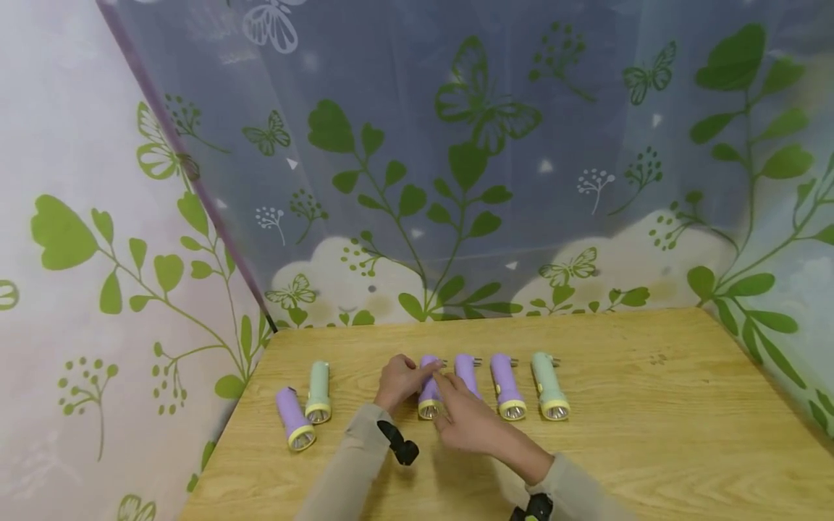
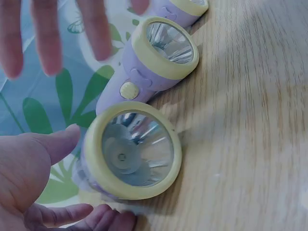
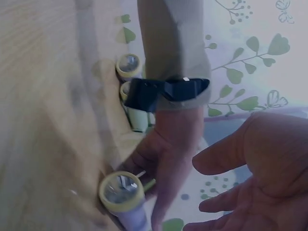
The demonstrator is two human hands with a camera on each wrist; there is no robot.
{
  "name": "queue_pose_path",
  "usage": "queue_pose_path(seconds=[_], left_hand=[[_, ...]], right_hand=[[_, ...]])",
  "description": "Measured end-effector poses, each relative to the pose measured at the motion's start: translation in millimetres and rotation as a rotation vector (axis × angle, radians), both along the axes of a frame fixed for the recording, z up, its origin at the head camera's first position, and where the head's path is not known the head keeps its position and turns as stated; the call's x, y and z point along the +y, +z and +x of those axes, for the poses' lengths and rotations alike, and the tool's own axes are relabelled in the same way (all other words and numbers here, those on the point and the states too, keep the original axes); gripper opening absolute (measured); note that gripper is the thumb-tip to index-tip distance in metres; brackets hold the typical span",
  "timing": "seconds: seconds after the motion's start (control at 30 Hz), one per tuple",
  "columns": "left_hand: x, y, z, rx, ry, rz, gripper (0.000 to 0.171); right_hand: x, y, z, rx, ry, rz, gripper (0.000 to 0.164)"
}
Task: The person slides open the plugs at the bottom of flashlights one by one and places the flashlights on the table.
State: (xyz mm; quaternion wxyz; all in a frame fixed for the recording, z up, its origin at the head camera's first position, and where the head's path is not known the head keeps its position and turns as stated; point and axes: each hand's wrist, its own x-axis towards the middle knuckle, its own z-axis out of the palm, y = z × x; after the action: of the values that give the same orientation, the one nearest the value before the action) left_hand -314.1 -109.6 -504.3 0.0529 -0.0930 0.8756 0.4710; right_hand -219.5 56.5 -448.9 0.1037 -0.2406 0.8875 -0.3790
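A purple flashlight (image 1: 428, 409) with a cream rim lies on the table between my two hands. My left hand (image 1: 402, 380) is around its left and far side, thumb reaching across the body; in the left wrist view the thumb and loosely bent fingers stand apart around the flashlight (image 2: 132, 150). My right hand (image 1: 470, 418) is at the flashlight's right, fingers extended toward the left thumb. In the right wrist view that right hand (image 3: 255, 178) has relaxed, spread fingers and holds nothing. The body of the flashlight (image 3: 122, 195) is partly hidden by the hands.
To the right stand two purple flashlights (image 1: 507, 387) and a green flashlight (image 1: 549, 383), metal prongs sticking out. Farther left lie a green flashlight (image 1: 318, 391) and a tilted purple flashlight (image 1: 293, 416). The wooden table (image 1: 651, 420) meets a patterned curtain (image 1: 391, 181).
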Motion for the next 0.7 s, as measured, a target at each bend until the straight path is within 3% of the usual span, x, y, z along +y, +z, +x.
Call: queue_pose_path(seconds=[0.3,0.53,0.7], left_hand=[[-12.2,19.9,-2.5,0.108,-0.043,-0.177,0.054],[-39.6,30.8,-4.5,0.213,-0.066,-0.337,0.043],[-62.9,38.5,-6.9,0.239,-0.056,-0.380,0.041]], right_hand=[[13.8,30.2,-9.8,0.090,-0.092,-0.018,0.060],[20.1,39.8,-10.0,0.192,-0.121,0.003,0.058],[28.7,41.1,-7.9,0.229,-0.121,0.004,0.057]])
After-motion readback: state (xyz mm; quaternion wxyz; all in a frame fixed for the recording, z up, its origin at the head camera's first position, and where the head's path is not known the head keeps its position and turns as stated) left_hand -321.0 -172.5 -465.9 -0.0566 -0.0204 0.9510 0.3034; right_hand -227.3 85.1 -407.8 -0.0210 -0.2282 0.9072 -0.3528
